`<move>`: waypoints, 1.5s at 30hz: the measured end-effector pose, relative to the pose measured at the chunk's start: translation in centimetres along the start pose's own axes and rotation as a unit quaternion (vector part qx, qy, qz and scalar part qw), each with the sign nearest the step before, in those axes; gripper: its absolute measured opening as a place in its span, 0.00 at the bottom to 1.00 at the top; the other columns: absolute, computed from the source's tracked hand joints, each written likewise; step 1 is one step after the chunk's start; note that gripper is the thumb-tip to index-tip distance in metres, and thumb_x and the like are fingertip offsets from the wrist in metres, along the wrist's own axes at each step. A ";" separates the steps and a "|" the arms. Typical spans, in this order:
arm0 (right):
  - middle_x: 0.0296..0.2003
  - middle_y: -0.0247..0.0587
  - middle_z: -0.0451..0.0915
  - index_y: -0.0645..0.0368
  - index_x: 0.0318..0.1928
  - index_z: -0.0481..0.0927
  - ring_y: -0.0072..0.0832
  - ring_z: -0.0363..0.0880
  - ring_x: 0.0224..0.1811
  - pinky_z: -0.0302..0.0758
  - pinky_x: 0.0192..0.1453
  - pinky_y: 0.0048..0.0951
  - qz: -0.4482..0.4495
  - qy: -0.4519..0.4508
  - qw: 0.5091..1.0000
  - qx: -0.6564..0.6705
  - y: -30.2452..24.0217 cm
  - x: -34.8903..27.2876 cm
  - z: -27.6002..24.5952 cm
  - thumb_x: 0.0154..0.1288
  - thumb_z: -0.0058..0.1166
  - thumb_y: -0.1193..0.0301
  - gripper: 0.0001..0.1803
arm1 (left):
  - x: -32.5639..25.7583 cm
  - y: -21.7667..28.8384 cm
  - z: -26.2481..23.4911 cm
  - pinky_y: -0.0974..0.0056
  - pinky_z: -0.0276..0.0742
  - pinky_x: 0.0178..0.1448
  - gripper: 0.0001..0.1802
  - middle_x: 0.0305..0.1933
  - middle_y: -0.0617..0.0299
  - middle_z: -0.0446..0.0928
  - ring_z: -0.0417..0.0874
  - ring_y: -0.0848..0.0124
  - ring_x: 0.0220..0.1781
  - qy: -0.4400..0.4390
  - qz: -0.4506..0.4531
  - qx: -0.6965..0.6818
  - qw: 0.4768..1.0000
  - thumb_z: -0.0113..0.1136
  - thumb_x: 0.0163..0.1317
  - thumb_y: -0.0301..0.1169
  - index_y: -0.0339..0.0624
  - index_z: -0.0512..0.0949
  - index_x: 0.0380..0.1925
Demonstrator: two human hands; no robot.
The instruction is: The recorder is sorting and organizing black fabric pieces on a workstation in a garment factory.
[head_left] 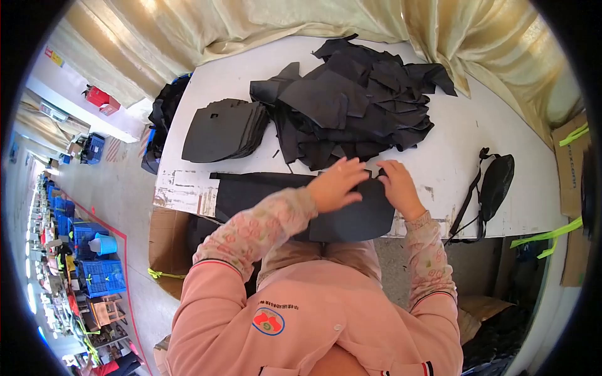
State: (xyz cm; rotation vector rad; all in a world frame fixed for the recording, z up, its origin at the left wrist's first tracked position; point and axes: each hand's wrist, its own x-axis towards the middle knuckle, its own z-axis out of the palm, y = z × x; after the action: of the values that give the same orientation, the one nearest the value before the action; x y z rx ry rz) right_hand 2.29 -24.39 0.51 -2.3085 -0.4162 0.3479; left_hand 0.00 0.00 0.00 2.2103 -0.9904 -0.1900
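Hands (335, 185) (396, 187) flat on black panel (357, 219); fingertips' hold unclear.

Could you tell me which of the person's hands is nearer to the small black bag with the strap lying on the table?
The right hand: it rests on the black piece at the table's front edge, with the black bag off to its right. The left hand lies further left, beyond the right one.
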 end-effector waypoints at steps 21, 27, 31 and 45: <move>0.24 0.43 0.80 0.60 0.36 0.80 0.36 0.79 0.28 0.74 0.35 0.34 0.073 0.015 0.994 -0.076 8.6 -1.9 -2.5 0.57 0.63 0.65 0.12 | -6.7 0.2 5.4 0.37 0.41 0.75 0.41 0.75 0.46 0.52 0.50 0.49 0.77 0.068 -0.093 0.164 0.980 0.55 0.61 0.57 0.51 0.59 0.70; 0.36 0.48 0.80 0.58 0.40 0.78 0.46 0.79 0.39 0.75 0.42 0.41 -0.062 0.213 0.959 -0.174 2.6 -2.2 -2.9 0.56 0.61 0.69 0.12 | -7.0 0.7 5.5 0.37 0.42 0.75 0.40 0.75 0.47 0.52 0.51 0.49 0.77 0.073 -0.101 0.190 0.974 0.55 0.61 0.57 0.51 0.61 0.69; 0.38 0.46 0.78 0.58 0.38 0.78 0.44 0.77 0.44 0.74 0.46 0.41 -0.252 0.159 0.946 -0.131 0.1 -1.8 0.7 0.55 0.61 0.70 0.11 | -7.3 0.7 6.1 0.36 0.41 0.74 0.40 0.75 0.47 0.52 0.51 0.50 0.77 0.090 -0.105 0.191 0.972 0.56 0.61 0.56 0.52 0.61 0.69; 0.31 0.48 0.77 0.62 0.35 0.76 0.46 0.77 0.34 0.73 0.38 0.39 -0.098 -0.023 0.990 -0.096 -0.4 3.8 4.7 0.52 0.63 0.74 0.11 | -5.4 1.9 5.7 0.28 0.45 0.70 0.39 0.73 0.44 0.56 0.53 0.46 0.76 0.031 -0.165 0.212 0.963 0.58 0.55 0.60 0.63 0.66 0.66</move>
State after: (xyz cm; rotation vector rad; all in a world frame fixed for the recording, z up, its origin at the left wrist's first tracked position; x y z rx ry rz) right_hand 4.00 -19.64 -2.85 -2.4232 -0.7227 0.2734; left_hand -7.13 -0.18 -3.82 2.7528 -0.6641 -0.0593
